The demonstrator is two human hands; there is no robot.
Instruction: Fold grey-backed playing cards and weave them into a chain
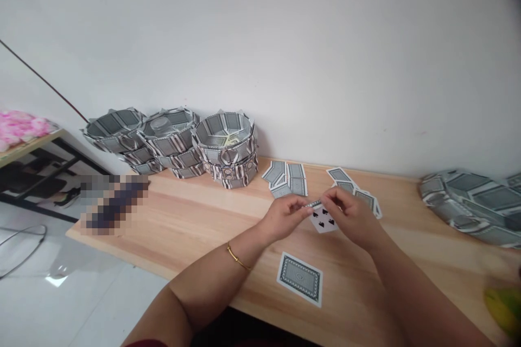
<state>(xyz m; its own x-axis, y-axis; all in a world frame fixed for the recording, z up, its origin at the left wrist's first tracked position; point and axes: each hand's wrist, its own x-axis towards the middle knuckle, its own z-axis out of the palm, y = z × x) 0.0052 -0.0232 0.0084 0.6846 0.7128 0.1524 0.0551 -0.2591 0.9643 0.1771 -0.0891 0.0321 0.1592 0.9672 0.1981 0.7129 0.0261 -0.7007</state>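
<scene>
Between my two hands is a playing card (322, 221) with black spades on its face, its upper edge folded over. My left hand (287, 217) pinches the left end of that edge. At the other end, my right hand (353, 214) grips the card between thumb and fingers. Closer to me, a single playing card (300, 278) lies face down on the wooden table (195, 227). Behind my left hand are several face-down cards (288, 178) in a loose group. More loose cards (342, 176) lie behind my right hand, partly hidden by it.
Three round baskets made of folded cards stand along the wall: a left one (142, 158), a middle one (179, 160) and a right one (234, 152). A wide card-covered piece (468, 200) lies at the right. Pink flowers (24, 127) sit on a side shelf.
</scene>
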